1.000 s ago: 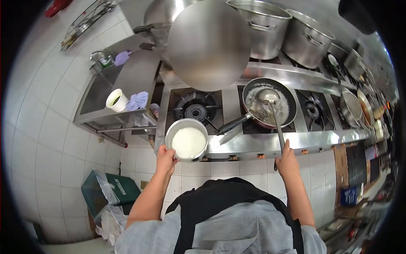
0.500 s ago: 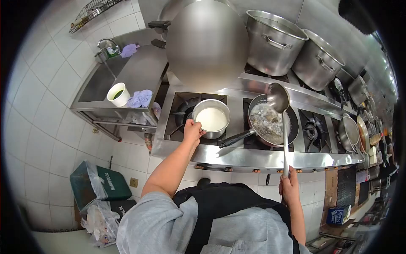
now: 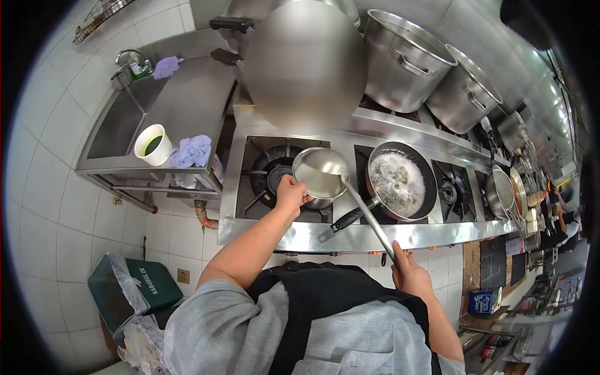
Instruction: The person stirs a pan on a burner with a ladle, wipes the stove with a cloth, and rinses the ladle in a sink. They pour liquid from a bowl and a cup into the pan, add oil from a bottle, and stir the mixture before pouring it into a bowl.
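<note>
Clamped with the left hand (image 3: 292, 195) on the near-left edge of a round silver-grey metal pot (image 3: 324, 203), probably to steady it. Closed with the right hand (image 3: 409, 272) around the long shaft of a silver metal ladle (image 3: 372, 225), gripped well down from the bowl, seemingly for reach and to keep fingers away from heat. Inside or just over the pot, the ladle's bowl, partly covering a pale whitish liquid (image 3: 317, 181); impossible to tell whether dipped into it.

Beneath the pot, a black cast-metal burner (image 3: 275, 178); contact with its grate unclear. Just to the right, a round black frying pan (image 3: 431, 187) of bubbling white froth (image 3: 397, 181), black handle (image 3: 347, 219) angled towards the body, likely for easy grasping. Under both, a long stainless-steel stove (image 3: 281, 234).

Farther back, two tall silver metal stockpots (image 3: 403, 69), apparently set there to leave the front burners reachable. Off left, on a steel sink counter (image 3: 184, 106), a white round tub (image 3: 156, 156) beside a crumpled lilac cloth (image 3: 191, 152).
</note>
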### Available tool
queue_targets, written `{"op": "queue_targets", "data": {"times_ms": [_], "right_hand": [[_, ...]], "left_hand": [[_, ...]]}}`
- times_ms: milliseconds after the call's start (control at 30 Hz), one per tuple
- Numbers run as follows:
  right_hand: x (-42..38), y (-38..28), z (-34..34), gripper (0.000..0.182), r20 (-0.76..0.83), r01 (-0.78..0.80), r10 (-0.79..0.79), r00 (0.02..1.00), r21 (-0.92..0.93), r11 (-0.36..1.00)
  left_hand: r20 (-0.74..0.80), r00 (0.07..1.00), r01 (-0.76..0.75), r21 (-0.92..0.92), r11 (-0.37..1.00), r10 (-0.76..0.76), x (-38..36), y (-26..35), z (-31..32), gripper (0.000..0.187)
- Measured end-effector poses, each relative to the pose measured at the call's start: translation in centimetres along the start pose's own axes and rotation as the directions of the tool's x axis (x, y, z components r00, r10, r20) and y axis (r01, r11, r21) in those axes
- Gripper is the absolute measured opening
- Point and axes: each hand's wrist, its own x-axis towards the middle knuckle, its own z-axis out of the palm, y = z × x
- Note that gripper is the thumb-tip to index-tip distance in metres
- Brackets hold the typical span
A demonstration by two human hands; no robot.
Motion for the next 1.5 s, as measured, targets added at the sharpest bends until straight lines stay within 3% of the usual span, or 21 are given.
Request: {"op": "queue_targets", "data": {"times_ms": [133,233,267,333,400,467,500,533,600,667,700,733,767,833,900,1033,1233,1300,1367,1433,1500], "right_hand": [[1.3,-0.8,1.5,0.064,0.082,-0.029,0.050,0.995,-0.248,0.968],[1.9,-0.7,2.6,0.066,0.255,-0.141,0.086,0.963,0.205,0.969],[1.9,-0.3,3.0,0.066,0.255,-0.140,0.084,0.963,0.208,0.968],[1.7,1.1,4.2,0.068,0.160,-0.057,-0.025,0.987,0.484,0.873],[2.0,0.7,3.4,0.066,0.037,0.112,-0.149,0.988,0.486,0.866],[2.1,-1.5,-0.4,0.064,0.507,-0.449,0.078,0.858,0.669,0.592],[2.0,-1.1,-0.3,0.063,0.552,-0.526,0.004,0.834,0.791,0.314],[2.0,-1.1,-0.3,0.063,0.549,-0.523,0.004,0.836,0.793,0.312],[1.4,-1.3,-0.2,0.066,0.430,-0.366,0.079,0.899,0.640,0.676],[0.7,0.6,2.3,0.070,0.045,0.056,-0.080,0.996,0.392,0.918],[0.6,-0.5,0.4,0.074,0.197,-0.107,0.040,0.980,0.342,0.934],[0.6,-0.7,-0.4,0.076,0.201,-0.096,0.043,0.979,0.266,0.959],[0.9,-1.1,-1.2,0.077,0.277,-0.137,0.084,0.957,0.178,0.974],[1.0,0.1,0.0,0.078,0.166,-0.018,-0.004,0.986,0.130,0.991],[1.5,0.7,0.7,0.083,0.273,-0.129,0.074,0.959,0.187,0.974],[1.0,1.5,1.9,0.089,0.368,-0.230,0.142,0.919,0.209,0.950],[1.5,2.8,4.5,0.088,0.173,-0.071,-0.029,0.985,0.544,0.836],[0.2,1.2,0.0,0.084,0.460,-0.380,0.036,0.887,0.685,0.622],[0.4,0.8,-0.5,0.081,0.525,-0.438,-0.009,0.851,0.719,0.539],[1.4,2.1,5.2,0.081,0.131,0.000,-0.114,0.985,0.656,0.755],[0.1,0.6,2.3,0.076,0.164,-0.007,-0.109,0.980,0.584,0.812]], "left_hand": [[0.033,0.999,0.000,0.049,0.999,-0.002,0.2,0.3,1.2,0.022],[0.022,1.000,0.006,0.035,0.999,-0.007,0.4,0.6,1.2,0.022],[0.021,1.000,0.005,0.037,0.999,-0.006,0.4,0.8,1.3,0.022],[0.052,0.998,-0.039,0.066,0.997,0.036,0.2,0.9,1.2,0.022],[0.034,0.999,-0.026,0.080,0.996,0.023,0.3,0.7,1.2,0.022],[0.027,1.000,-0.015,0.090,0.996,0.013,0.3,0.9,1.3,0.023],[0.030,1.000,-0.008,0.104,0.995,0.005,0.6,0.8,1.2,0.021],[0.032,0.999,-0.010,0.107,0.994,0.007,0.6,0.8,1.1,0.021],[-0.013,1.000,-0.008,0.126,0.992,0.010,0.7,0.4,1.5,0.015],[0.135,0.989,-0.084,0.138,0.987,0.065,1.4,0.1,0.9,0.015],[0.115,0.993,-0.058,0.194,0.979,0.036,2.1,0.1,0.7,0.020],[0.138,0.990,-0.042,0.118,0.992,0.025,0.8,1.1,1.4,0.021],[0.187,0.982,-0.050,0.158,0.986,0.020,2.2,0.7,0.8,0.021],[0.155,0.984,-0.112,0.157,0.981,0.087,3.0,-0.2,0.3,0.027],[0.111,0.991,-0.083,0.136,0.987,0.068,5.8,-1.7,-1.0,0.036],[0.120,0.989,-0.109,0.240,0.965,0.082,6.5,-2.8,-1.7,0.018],[0.117,0.980,-0.186,0.255,0.949,0.161,7.2,-4.0,-1.9,0.015],[0.172,0.976,-0.178,0.286,0.941,0.132,8.3,-4.7,-2.1,0.011],[0.183,0.971,-0.201,0.295,0.934,0.151,8.0,-4.2,-3.0,0.004],[0.176,0.969,-0.221,0.307,0.926,0.173,4.1,-2.8,-0.9,0.012],[0.104,0.978,-0.201,0.273,0.941,0.179,2.3,-2.0,0.4,0.008]]}}
